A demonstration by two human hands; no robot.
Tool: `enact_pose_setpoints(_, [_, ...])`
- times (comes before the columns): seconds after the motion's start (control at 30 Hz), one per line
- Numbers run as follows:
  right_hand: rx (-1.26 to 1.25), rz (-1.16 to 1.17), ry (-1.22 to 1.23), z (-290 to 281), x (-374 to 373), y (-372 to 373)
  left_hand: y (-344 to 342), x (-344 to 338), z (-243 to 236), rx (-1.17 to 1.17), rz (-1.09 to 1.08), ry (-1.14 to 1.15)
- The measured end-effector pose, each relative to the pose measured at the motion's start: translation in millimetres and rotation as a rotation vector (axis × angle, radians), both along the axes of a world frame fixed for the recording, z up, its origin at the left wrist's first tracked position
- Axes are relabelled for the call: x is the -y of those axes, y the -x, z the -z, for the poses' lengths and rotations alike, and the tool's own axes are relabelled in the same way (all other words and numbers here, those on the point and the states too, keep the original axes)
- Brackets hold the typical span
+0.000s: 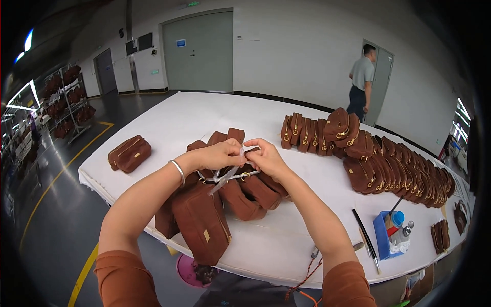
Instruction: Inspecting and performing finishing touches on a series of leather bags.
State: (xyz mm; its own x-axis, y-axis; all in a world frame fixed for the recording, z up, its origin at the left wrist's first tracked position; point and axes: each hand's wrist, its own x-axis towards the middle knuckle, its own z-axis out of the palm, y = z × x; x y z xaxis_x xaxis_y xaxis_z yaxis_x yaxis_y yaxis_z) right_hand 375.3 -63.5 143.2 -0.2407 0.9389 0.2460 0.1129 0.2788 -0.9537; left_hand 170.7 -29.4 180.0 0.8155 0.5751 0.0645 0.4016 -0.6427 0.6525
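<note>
Your left hand [226, 154] and right hand [267, 159] pinch a translucent strip [221, 184] above clustered brown pouches [237, 200] near the edge of the white table [289, 240]. Should either fingertip grip loosen, the strip could slip; a hard tug might drag the front pouch [201, 220] off.

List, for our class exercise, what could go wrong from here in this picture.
1. The large brown bag reaches the near edge of the white table, so a nudge might tip it toward the pink tub below.
2. The translucent strip at the fingertips of the left hand and right hand looks thin; it could slip free.
3. The orange cord at the near edge might snag.
</note>
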Motion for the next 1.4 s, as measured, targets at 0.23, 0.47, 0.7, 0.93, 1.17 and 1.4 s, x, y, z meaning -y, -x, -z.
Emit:
enact_pose_setpoints(0.23, [0.194,-0.112,-0.008,-8,3,-5,10,13,-8,0.071,-0.081,-0.201])
enact_pose_setpoints(0.47, [0.676,0.005,-0.211,-30,16,6,104,87,-44,0.256,-0.403,-0.317])
enact_pose_setpoints(0.7, [0.912,0.042,-0.381,-48,7,20,190,163,60,0.292,-0.592,-0.109])
enact_pose_setpoints(0.93, [0.67,0.122,-0.595,-34,-24,33,152,175,130,0.397,-0.621,-0.098])
enact_pose_setpoints(1.17, [0.452,0.078,-0.347,-28,-58,21,134,141,135,0.403,-0.678,-0.161])
enact_pose_setpoints(1.4, [0.427,0.073,-0.332,-42,-88,8,113,96,150,0.523,-0.703,-0.02])
